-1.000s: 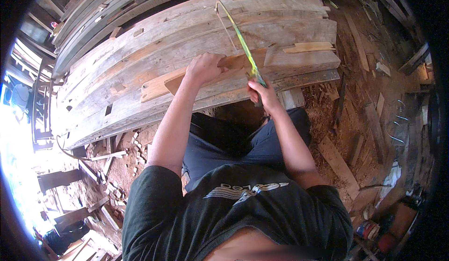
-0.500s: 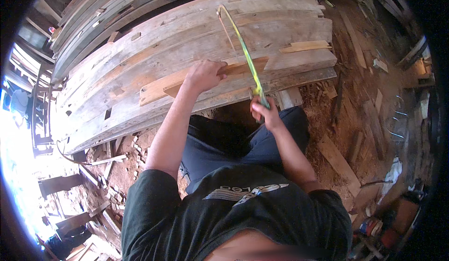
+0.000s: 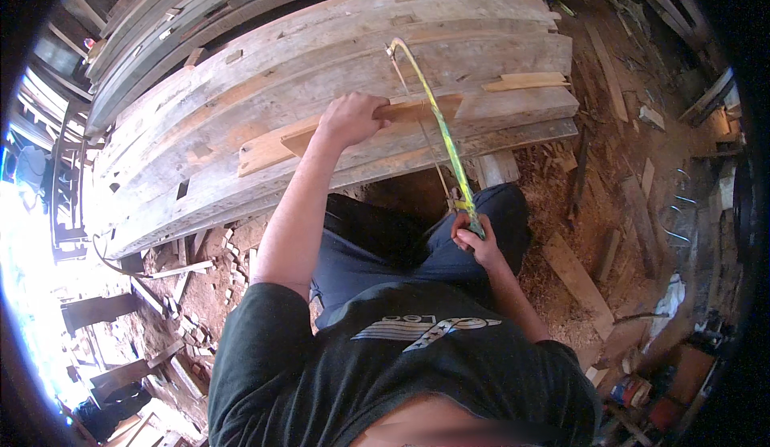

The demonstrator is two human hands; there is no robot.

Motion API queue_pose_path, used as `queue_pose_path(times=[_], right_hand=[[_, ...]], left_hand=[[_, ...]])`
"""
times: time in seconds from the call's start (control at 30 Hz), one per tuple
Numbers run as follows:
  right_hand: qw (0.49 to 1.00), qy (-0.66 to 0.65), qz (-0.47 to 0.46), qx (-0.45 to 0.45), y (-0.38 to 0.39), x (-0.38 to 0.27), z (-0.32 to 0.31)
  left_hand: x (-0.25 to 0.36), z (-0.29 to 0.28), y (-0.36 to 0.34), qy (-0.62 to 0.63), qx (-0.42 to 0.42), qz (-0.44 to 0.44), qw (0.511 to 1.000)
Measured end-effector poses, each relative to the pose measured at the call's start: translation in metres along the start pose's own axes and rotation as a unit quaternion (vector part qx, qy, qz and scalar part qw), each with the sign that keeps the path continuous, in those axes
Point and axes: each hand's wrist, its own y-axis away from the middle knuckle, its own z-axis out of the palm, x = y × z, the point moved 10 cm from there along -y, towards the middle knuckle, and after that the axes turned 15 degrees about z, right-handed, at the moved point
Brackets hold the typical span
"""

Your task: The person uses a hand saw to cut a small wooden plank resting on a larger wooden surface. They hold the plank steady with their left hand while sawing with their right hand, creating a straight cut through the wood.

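Note:
My left hand (image 3: 349, 120) grips the upper edge of a narrow brown board (image 3: 429, 110), which lies over a lighter strip of wood (image 3: 261, 150) on stacked, weathered planks (image 3: 196, 102). My right hand (image 3: 475, 241) is closed on the handle of a yellow-green bow saw (image 3: 447, 146), below the front edge of the planks, over my leg. The saw's thin blade crosses the board to the right of my left hand; whether its teeth are in a cut I cannot tell.
A loose wood strip (image 3: 525, 80) lies at the right end of the planks. More long timber (image 3: 152, 46) is stacked behind. Offcuts (image 3: 577, 283) and sawdust cover the ground on both sides, with several metal hooks or rods (image 3: 682, 206) far right and a bright opening at the left.
My right hand and the saw have moved down toward my body, drawing the saw's far tip nearer. My left hand stays on the board, shifting only slightly.

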Motion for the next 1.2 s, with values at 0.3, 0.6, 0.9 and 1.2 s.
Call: queue_pose_path(times=[0.3,0.6,0.9,1.2], right_hand=[[0.999,-0.026,-0.018,-0.028,-0.042,0.0,0.001],[0.999,-0.04,0.02,-0.03,-0.051,-0.042,0.011],[0.999,0.03,0.001,0.024,-0.032,-0.02,0.015],[0.998,-0.051,-0.019,0.023,-0.047,-0.018,0.002]], left_hand=[[0.009,-0.006,-0.005,-0.01,-0.005,0.037,0.999],[0.007,-0.002,-0.001,-0.004,0.0,0.02,1.0],[0.006,-0.004,0.001,-0.003,-0.025,-0.022,0.999],[0.018,-0.007,0.003,-0.008,-0.009,0.024,1.0]])
